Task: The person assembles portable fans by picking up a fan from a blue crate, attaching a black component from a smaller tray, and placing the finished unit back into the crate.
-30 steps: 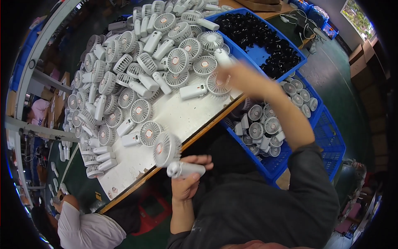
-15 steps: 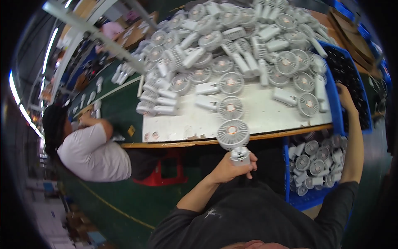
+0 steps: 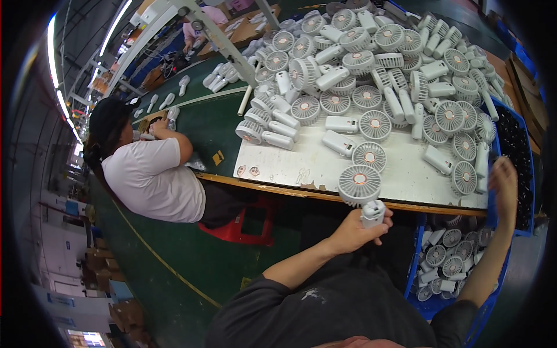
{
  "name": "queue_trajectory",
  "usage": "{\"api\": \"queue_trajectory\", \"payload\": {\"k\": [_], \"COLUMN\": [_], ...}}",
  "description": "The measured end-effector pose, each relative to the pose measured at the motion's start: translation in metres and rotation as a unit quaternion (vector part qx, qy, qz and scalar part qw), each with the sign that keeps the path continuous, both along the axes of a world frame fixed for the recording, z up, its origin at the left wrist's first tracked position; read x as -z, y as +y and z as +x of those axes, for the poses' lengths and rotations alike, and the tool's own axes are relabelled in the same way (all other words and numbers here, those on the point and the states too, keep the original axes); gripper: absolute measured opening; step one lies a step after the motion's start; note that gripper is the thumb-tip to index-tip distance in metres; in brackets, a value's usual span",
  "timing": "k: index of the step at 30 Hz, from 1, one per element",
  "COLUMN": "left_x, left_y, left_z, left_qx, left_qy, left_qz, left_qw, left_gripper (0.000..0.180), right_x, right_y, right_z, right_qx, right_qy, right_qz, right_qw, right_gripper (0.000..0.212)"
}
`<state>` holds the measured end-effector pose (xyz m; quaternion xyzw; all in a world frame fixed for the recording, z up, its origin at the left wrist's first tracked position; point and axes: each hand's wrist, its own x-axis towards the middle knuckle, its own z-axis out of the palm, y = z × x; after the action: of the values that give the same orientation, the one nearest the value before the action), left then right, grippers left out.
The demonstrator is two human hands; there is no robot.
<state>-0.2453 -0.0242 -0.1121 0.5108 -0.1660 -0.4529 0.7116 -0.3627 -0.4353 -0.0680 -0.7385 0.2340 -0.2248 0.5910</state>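
Observation:
My left hand (image 3: 355, 233) is closed around the handle of a small white handheld fan (image 3: 360, 182) at the table's front edge. The fan's round grille faces up, and an opening shows on its handle. My right hand (image 3: 503, 177) is raised over the near-left rim of a blue bin (image 3: 492, 200) full of small black parts (image 3: 513, 142). Its fingers are drawn together; whatever they may hold is too small to make out. Just beyond the held fan lies another white fan (image 3: 369, 156) on the white tabletop (image 3: 301, 168).
A large heap of white fans (image 3: 360, 61) covers the table's far part. Below the table's right side, a blue crate (image 3: 419, 261) holds more fans. At left, a person in a white shirt (image 3: 154, 180) works at a green bench near a red stool (image 3: 246, 226).
My right hand has come up from among the black parts to the bin's near-left rim. The left hand still holds the fan. The whole view has shifted, moving the scene rightward.

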Motion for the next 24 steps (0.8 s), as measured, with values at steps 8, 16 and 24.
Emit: {"api": "queue_trajectory", "payload": {"k": [8,16,24], "left_x": [0.0,0.002,0.003], "left_y": [-0.005,0.003,-0.002], "left_z": [-0.001,0.002,-0.005], "left_qx": [0.0,0.032,-0.073], "left_qy": [-0.105,-0.086,-0.062], "left_qz": [-0.044,0.032,0.026], "left_qw": [0.994,0.995,0.995], "left_gripper": [0.04,0.033,0.029], "right_x": [0.029,0.033,0.06], "right_y": [0.21,0.231,0.264], "right_z": [0.009,0.01,0.015], "right_qx": [-0.303,-0.251,-0.115], "right_qy": [0.086,0.025,-0.1], "right_qz": [0.272,0.3,0.202], "right_qw": [0.909,0.92,0.967], "right_gripper": [0.015,0.016,0.018]}}
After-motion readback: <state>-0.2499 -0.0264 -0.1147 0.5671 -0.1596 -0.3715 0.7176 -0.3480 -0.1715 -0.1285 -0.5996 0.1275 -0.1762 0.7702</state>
